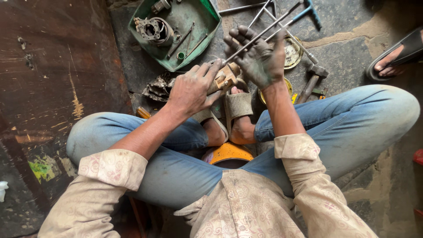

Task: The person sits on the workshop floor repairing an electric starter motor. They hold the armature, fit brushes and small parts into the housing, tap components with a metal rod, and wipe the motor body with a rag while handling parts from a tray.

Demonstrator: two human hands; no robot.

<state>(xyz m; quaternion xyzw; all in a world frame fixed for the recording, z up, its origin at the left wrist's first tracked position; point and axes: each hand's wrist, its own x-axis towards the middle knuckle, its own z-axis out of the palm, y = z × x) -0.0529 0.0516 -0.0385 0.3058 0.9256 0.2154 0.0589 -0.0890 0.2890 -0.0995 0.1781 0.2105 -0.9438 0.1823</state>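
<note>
I sit low with my knees apart over a grimy stone floor. My left hand (pixel 192 89) is closed around a small brass-coloured metal part (pixel 225 78), held above my sandalled feet. My right hand (pixel 260 57), black with grease, grips a long thin metal rod tool (pixel 264 33) whose tip meets the brass part. The rod's far end slants up and to the right, away from me.
A green tray (pixel 202 33) ahead holds a carburettor-like body (pixel 155 30) and small parts. Several long rods, a hammer (pixel 313 76) and round tins (pixel 292 52) lie to the right. A dark wooden panel (pixel 53 70) stands left. Another person's sandalled foot (pixel 396 55) is at the far right.
</note>
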